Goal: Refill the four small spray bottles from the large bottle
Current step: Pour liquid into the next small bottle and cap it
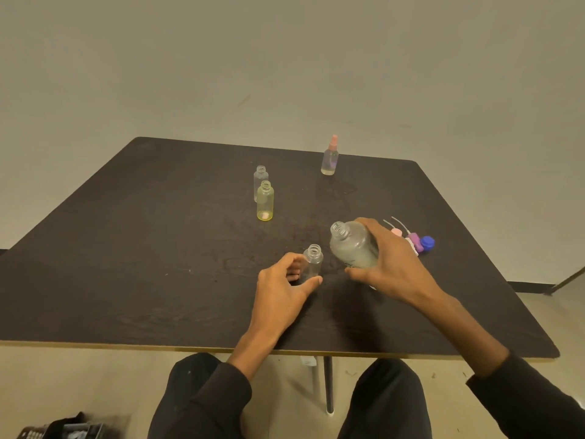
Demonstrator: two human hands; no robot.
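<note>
Landmark = the large bottle, cap off, tipped w/ its mouth leaning left.

Far left of it, 2 uncapped small bottles stood upright, touching or nearly so: a clear bottle behind a yellow-tinted bottle, prob. parked clear of the pouring spot.

Just left of it, the left hand curled thumb + fingers round the base of a third open small bottle, likely steadying it on the table as the pour target.

Well behind it, a pink-capped spray bottle stood apart, apparently finished. So 4 small, 1 large.

The right hand wrapped the large bottle's body, angling it toward the neck.

Just right, loose spray tops lay beside a blue cap; exact no. of tops unclear.
</note>
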